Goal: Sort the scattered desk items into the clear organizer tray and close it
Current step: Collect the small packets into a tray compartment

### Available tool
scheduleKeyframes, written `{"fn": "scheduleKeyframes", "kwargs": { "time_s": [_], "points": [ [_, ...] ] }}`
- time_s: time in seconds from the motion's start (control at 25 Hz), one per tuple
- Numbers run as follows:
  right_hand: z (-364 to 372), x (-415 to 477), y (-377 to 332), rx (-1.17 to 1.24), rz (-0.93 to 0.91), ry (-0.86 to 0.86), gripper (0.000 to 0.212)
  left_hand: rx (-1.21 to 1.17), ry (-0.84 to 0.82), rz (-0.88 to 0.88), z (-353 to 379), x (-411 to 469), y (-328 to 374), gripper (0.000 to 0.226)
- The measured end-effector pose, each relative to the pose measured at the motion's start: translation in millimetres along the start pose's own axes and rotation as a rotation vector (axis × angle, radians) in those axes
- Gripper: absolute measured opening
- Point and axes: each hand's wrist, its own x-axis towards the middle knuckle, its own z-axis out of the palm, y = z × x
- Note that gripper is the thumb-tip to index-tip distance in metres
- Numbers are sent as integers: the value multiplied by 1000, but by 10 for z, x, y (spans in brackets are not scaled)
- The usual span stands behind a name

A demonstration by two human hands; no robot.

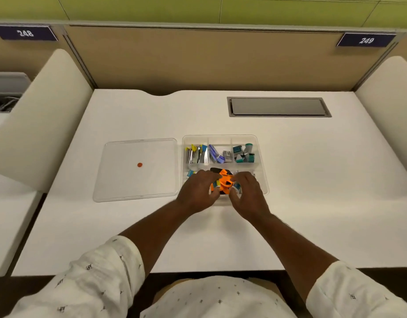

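Two forearms in rolled pale patterned sleeves (pixel 120 260) reach forward over the near edge of the white desk (pixel 221 244). The left hand (pixel 199 192) and the right hand (pixel 247 195) meet at the near middle compartment of the clear organizer tray (pixel 258 143), fingers curled inward from either side. Between them sits a bunch of orange and black items (pixel 224 181), pinched by the fingertips of both hands: the left hand's fingers press on its left side, the right hand's fingers on its right. The bunch lies inside the tray, just above or on its floor; which, I cannot tell. What the pieces are is too small to make out. Small blue bits show at the edges of both hands in the near row.

Farther back, the tray's far row holds three filled compartments: yellow-capped and silver pieces (pixel 196 153) at the left, purple and grey packets (pixel 218 154) in the middle, teal and grey pieces (pixel 243 152) at the right.

The clear lid (pixel 120 180) lies flat on the desk just beside the tray's left side, apart from both hands, with a small orange dot (pixel 139 165) at its middle. Beyond the tray, a grey rectangular hatch (pixel 278 107) is set into the desk near the tan partition (pixel 198 60), which carries number plates 248 (pixel 25 33) and 249 (pixel 366 40).
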Motion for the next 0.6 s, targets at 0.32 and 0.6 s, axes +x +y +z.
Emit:
{"fn": "scheduleKeyframes", "kwargs": {
  "time_s": [0.32, 0.6],
  "points": [
    [299, 258, -456, -22, 25, -195, 43, 13, -24, -170, -153, -133, -411, 56],
    [455, 348, -546, -25, 73, -230, 42, 27, -58, -180, -130, -91, -605, 55]
  ]
}}
